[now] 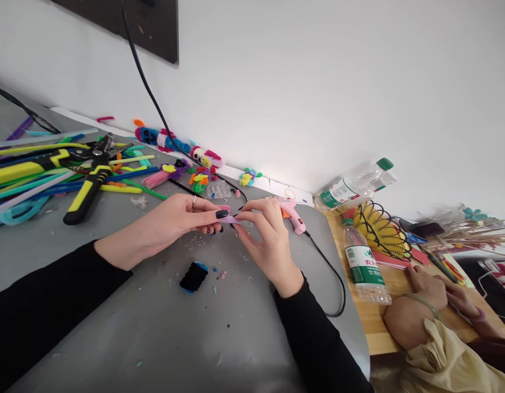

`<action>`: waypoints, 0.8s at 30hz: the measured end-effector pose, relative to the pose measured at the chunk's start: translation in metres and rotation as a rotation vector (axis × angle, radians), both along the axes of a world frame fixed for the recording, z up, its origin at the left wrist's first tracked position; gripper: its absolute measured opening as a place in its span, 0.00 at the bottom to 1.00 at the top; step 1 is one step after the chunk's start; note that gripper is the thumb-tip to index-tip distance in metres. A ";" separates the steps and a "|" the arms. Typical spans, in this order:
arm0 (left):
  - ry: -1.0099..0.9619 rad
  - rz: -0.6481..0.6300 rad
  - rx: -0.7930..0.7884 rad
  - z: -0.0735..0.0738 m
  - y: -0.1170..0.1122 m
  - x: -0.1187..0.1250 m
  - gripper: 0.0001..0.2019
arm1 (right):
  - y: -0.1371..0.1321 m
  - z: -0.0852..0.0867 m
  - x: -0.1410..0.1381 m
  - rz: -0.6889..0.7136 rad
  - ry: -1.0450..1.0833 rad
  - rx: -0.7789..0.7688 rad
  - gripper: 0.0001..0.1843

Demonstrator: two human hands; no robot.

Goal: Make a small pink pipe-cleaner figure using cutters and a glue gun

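Between my two hands is a small lilac-pink piece [228, 219] that looks like bent pipe cleaner. My left hand [191, 214] pinches its left part between thumb and fingers. On the right part, the fingertips of my right hand [265, 229] are closed in a pinch. My own fingers hide much of the piece. Below them on the grey mat [162, 327] lies a small black pipe-cleaner block [194, 277] with blue edges. Just behind my right hand lies a pink glue gun [293, 216], its cord curving round to the right.
Yellow-black wire pliers [89, 188] lie on a heap of pipe cleaners [35, 180] at left. Several pipe-cleaner figures [201, 177] line the wall. Bottles [365, 267] and a yellow wire basket [379, 232] stand right, near another person's hands [428, 289]. A black cable [144, 82] hangs down.
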State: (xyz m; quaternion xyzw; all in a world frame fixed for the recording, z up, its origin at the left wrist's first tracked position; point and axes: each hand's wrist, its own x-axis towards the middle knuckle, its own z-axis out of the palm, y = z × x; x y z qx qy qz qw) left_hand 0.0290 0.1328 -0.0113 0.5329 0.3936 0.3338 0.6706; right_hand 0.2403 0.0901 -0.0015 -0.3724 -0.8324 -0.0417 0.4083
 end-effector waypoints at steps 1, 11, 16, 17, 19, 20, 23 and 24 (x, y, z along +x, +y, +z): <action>0.006 0.000 -0.001 0.000 0.000 0.000 0.16 | 0.000 0.000 0.000 0.001 0.002 -0.004 0.07; 0.157 0.039 0.232 0.008 -0.005 0.002 0.16 | 0.000 0.000 0.002 0.008 0.012 -0.037 0.07; 0.192 0.086 0.496 0.003 -0.009 0.003 0.11 | -0.001 0.001 0.002 0.011 0.053 -0.062 0.07; 0.201 0.096 0.553 0.002 -0.010 0.004 0.10 | -0.001 0.001 0.002 0.012 0.059 -0.066 0.06; 0.228 0.119 0.656 -0.001 -0.011 0.004 0.09 | -0.001 0.001 0.002 0.013 0.065 -0.075 0.06; 0.247 0.136 0.700 -0.001 -0.012 0.004 0.10 | -0.001 0.001 0.002 0.012 0.066 -0.079 0.06; 0.306 0.176 0.783 -0.001 -0.013 0.004 0.10 | -0.001 0.000 0.003 0.009 0.060 -0.090 0.05; 0.317 0.185 0.799 0.000 -0.013 0.004 0.10 | -0.002 0.000 0.003 0.007 0.050 -0.093 0.05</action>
